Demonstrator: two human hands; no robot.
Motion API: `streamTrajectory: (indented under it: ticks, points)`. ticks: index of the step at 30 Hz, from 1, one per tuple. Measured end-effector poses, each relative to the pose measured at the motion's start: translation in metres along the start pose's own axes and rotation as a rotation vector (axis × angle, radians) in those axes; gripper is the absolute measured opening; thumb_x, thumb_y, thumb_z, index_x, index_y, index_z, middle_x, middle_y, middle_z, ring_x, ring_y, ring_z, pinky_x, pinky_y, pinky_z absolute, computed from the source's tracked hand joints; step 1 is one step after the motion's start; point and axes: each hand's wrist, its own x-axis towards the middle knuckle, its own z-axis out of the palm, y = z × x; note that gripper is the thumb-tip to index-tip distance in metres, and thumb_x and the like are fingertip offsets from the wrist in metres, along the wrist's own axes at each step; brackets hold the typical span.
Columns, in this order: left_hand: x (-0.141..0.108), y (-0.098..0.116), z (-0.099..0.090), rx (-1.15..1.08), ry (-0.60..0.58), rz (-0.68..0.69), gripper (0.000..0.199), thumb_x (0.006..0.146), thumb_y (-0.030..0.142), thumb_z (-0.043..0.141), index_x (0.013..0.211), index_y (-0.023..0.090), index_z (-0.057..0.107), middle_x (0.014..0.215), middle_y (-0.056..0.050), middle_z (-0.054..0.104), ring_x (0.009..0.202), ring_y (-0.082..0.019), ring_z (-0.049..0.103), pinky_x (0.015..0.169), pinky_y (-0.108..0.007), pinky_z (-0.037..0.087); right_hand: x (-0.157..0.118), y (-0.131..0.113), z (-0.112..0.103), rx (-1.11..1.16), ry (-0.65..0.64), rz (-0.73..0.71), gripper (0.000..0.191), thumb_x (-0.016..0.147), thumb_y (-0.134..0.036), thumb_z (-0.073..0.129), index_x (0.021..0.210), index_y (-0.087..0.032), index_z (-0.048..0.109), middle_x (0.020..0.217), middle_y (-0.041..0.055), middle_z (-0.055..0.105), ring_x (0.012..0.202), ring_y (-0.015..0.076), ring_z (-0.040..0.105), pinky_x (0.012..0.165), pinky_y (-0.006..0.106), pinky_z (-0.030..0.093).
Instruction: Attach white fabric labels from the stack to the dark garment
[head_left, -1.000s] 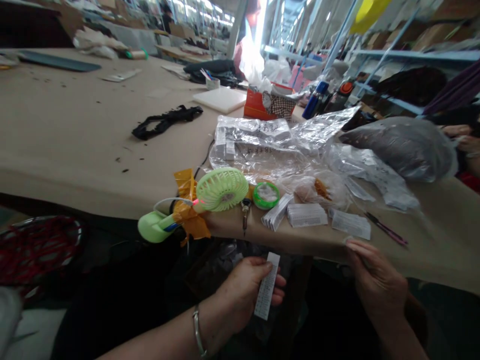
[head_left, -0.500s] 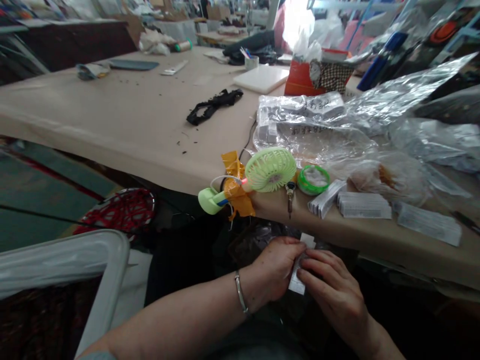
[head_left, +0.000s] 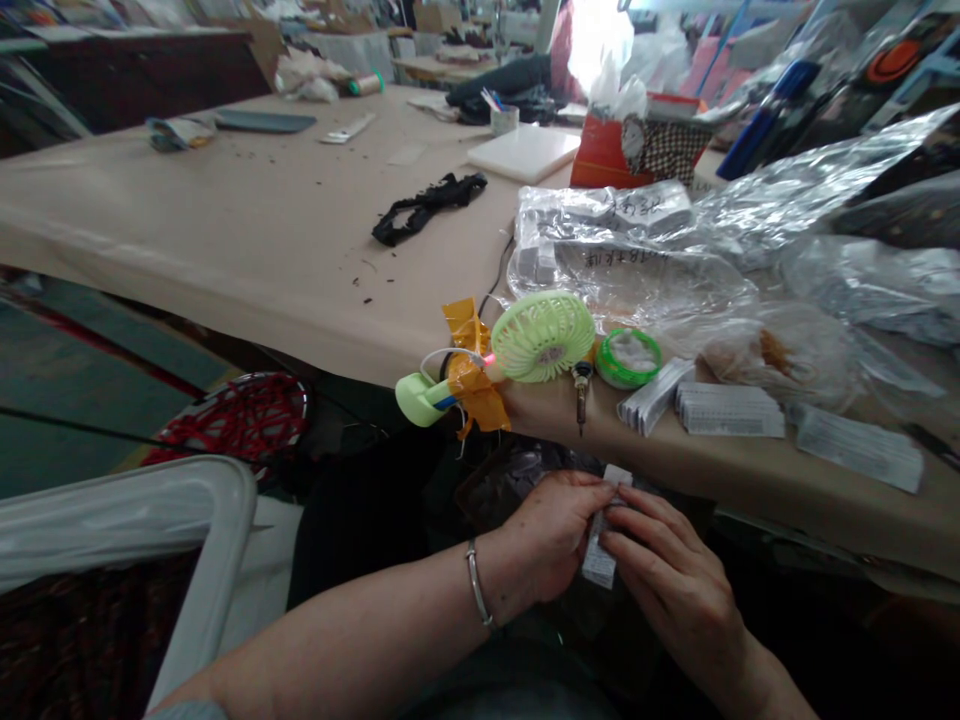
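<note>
Below the table's front edge, a narrow stack of white printed labels (head_left: pixel 600 562) is held between my two hands. My left hand (head_left: pixel 551 535), with a silver bangle at the wrist, is closed on the stack, its thumb near the upper end. The fingers of my right hand (head_left: pixel 675 570) press against the stack's right side. On the table above lie a fanned pile of similar labels (head_left: pixel 652 398) and a wider row of labels (head_left: pixel 729 410). A soldering-iron-like tool (head_left: pixel 580 400) with a pointed metal tip hangs over the edge, left of them.
A light green fan (head_left: pixel 541 338) is fixed to the edge with orange tape (head_left: pixel 480 395). Beside it sits a green round tub (head_left: pixel 628 358) with white stuff inside. Clear plastic bags (head_left: pixel 622 270) cover the right side. A white bin (head_left: pixel 225 520) stands at lower left.
The fingers of my right hand have shifted slightly along the label stack, and its lower end shows more print. My left hand keeps its hold.
</note>
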Motion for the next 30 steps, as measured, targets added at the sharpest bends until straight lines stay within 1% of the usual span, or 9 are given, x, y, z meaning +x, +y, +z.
streamTrajectory:
  ticks: [7, 12, 14, 17, 19, 21, 24, 27, 30]
  points:
    - [-0.001, -0.001, -0.001, 0.009, -0.036, 0.003, 0.029, 0.058, 0.031, 0.079, 0.068, 0.009, 0.064, 0.063, -0.002, 0.06, 0.056, -0.008, 0.053, 0.053, -0.019, 0.037, 0.002, -0.001, 0.001, 0.019, -0.014, -0.009, 0.021, 0.084, -0.007, 0.057, 0.097, -0.017, 0.07, 0.102, 0.0089, 0.072, 0.112, 0.0233, 0.062, 0.092, 0.039, 0.056]
    - [0.001, -0.001, -0.003, 0.023, 0.02, -0.022, 0.016, 0.068, 0.023, 0.071, 0.068, 0.011, 0.06, 0.058, 0.0, 0.057, 0.049, -0.007, 0.052, 0.049, -0.018, 0.038, -0.007, -0.002, 0.0, 0.1, -0.03, 0.055, 0.03, 0.081, -0.007, 0.062, 0.108, -0.02, 0.066, 0.106, 0.0071, 0.071, 0.116, 0.0241, 0.059, 0.095, 0.039, 0.053]
    - [0.0, 0.0, -0.002, 0.077, 0.019, -0.06, 0.012, 0.077, 0.023, 0.062, 0.073, 0.011, 0.061, 0.06, -0.001, 0.059, 0.047, -0.009, 0.054, 0.049, -0.021, 0.043, -0.012, -0.002, 0.0, 0.161, 0.053, 0.213, 0.026, 0.081, -0.013, 0.064, 0.105, -0.021, 0.065, 0.105, 0.0069, 0.07, 0.112, 0.024, 0.06, 0.095, 0.038, 0.052]
    - [-0.004, 0.001, -0.001, 0.191, -0.005, -0.105, 0.02, 0.086, 0.027, 0.053, 0.083, 0.01, 0.064, 0.067, -0.005, 0.064, 0.049, -0.011, 0.058, 0.051, -0.024, 0.048, -0.014, 0.002, 0.002, 0.37, 0.183, 0.671, 0.015, 0.082, -0.025, 0.064, 0.096, -0.022, 0.065, 0.095, 0.0053, 0.068, 0.091, 0.0198, 0.065, 0.08, 0.031, 0.055]
    - [-0.006, -0.001, 0.0, 0.233, -0.024, -0.1, 0.024, 0.087, 0.031, 0.054, 0.085, 0.009, 0.064, 0.069, -0.006, 0.065, 0.049, -0.01, 0.058, 0.051, -0.023, 0.048, -0.012, 0.005, 0.005, 0.629, 0.174, 0.952, 0.017, 0.081, -0.033, 0.065, 0.092, -0.021, 0.063, 0.084, 0.0036, 0.067, 0.075, 0.0167, 0.065, 0.066, 0.027, 0.055]
    - [-0.008, -0.004, -0.001, 0.241, -0.053, -0.079, 0.027, 0.084, 0.036, 0.058, 0.084, 0.009, 0.064, 0.07, -0.006, 0.064, 0.049, -0.009, 0.058, 0.051, -0.022, 0.048, -0.007, 0.006, 0.009, 0.876, 0.15, 1.115, 0.022, 0.077, -0.038, 0.069, 0.086, -0.02, 0.062, 0.075, 0.0013, 0.064, 0.063, 0.0137, 0.061, 0.056, 0.024, 0.051]
    - [-0.01, -0.009, -0.005, 0.216, -0.137, -0.089, 0.032, 0.079, 0.04, 0.065, 0.084, 0.009, 0.064, 0.07, -0.006, 0.064, 0.049, -0.009, 0.058, 0.05, -0.022, 0.048, -0.002, 0.004, 0.012, 1.039, 0.194, 1.216, 0.026, 0.071, -0.038, 0.075, 0.076, -0.019, 0.06, 0.071, -0.0012, 0.061, 0.057, 0.0101, 0.055, 0.051, 0.021, 0.045]
    - [-0.011, -0.009, -0.012, 0.173, -0.251, -0.186, 0.033, 0.074, 0.04, 0.07, 0.086, 0.01, 0.063, 0.069, -0.005, 0.064, 0.05, -0.011, 0.06, 0.051, -0.023, 0.05, -0.001, -0.001, 0.014, 1.068, 0.197, 1.26, 0.026, 0.07, -0.038, 0.077, 0.075, -0.019, 0.06, 0.073, -0.001, 0.062, 0.061, 0.0103, 0.055, 0.054, 0.021, 0.046]
    - [-0.01, -0.007, -0.016, 0.165, -0.276, -0.248, 0.028, 0.074, 0.038, 0.069, 0.083, 0.013, 0.06, 0.061, -0.001, 0.06, 0.048, -0.012, 0.06, 0.048, -0.023, 0.05, -0.003, -0.004, 0.015, 1.094, 0.169, 1.258, 0.025, 0.07, -0.037, 0.077, 0.075, -0.02, 0.06, 0.071, -0.0022, 0.061, 0.061, 0.0094, 0.055, 0.057, 0.02, 0.046]
